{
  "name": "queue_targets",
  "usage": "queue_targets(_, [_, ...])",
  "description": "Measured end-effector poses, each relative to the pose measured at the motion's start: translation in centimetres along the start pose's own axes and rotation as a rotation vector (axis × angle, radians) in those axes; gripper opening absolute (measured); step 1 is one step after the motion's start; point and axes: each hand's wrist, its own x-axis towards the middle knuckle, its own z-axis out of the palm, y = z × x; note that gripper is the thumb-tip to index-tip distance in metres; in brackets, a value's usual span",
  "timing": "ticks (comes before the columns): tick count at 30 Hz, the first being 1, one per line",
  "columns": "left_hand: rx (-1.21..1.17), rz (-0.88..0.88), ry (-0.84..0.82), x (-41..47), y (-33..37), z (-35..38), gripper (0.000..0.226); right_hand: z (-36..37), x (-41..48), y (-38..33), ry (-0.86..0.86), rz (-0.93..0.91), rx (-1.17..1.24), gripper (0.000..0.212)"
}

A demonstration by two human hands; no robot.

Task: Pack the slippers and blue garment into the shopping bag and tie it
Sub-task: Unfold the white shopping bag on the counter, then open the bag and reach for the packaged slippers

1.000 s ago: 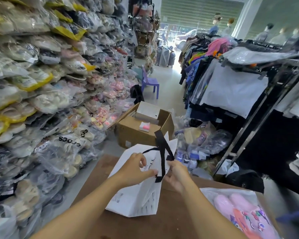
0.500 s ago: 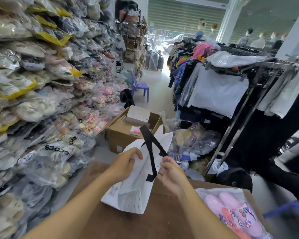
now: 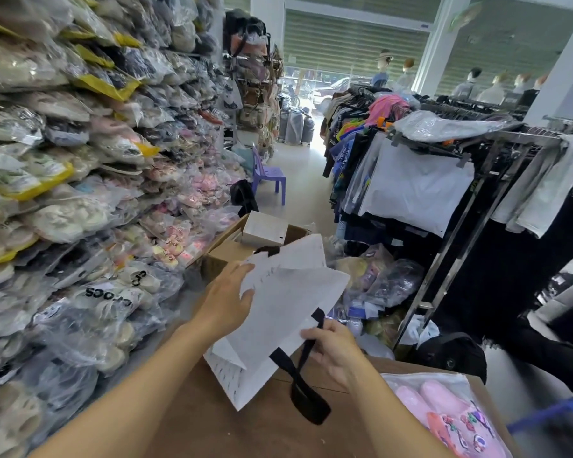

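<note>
A flat white shopping bag (image 3: 278, 312) with black strap handles (image 3: 303, 388) is held above the brown table (image 3: 232, 424). My left hand (image 3: 227, 300) grips the bag's left edge near its mouth. My right hand (image 3: 333, 350) holds its lower right edge, fingers around a black handle that hangs down in a loop. Pink slippers (image 3: 444, 414) with charms lie in a clear plastic packet at the table's right end. I see no blue garment on the table.
Shelves of bagged slippers (image 3: 63, 193) line the left side. An open cardboard box (image 3: 242, 246) stands on the floor beyond the table. Clothes racks (image 3: 444, 180) and plastic bags fill the right. A purple chair (image 3: 268, 176) stands in the aisle.
The bag has turned from upright to tilted, its mouth now facing away. My right hand dropped lower with one handle, which now hangs down over the table.
</note>
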Motion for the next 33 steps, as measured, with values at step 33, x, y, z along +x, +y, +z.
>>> queue_targets(33, [0.676, 0.147, -0.454, 1.0, 7.1, 12.3, 0.062, -20.5, -7.6, 3.1, 0.467, -0.048, -1.100, 0.047])
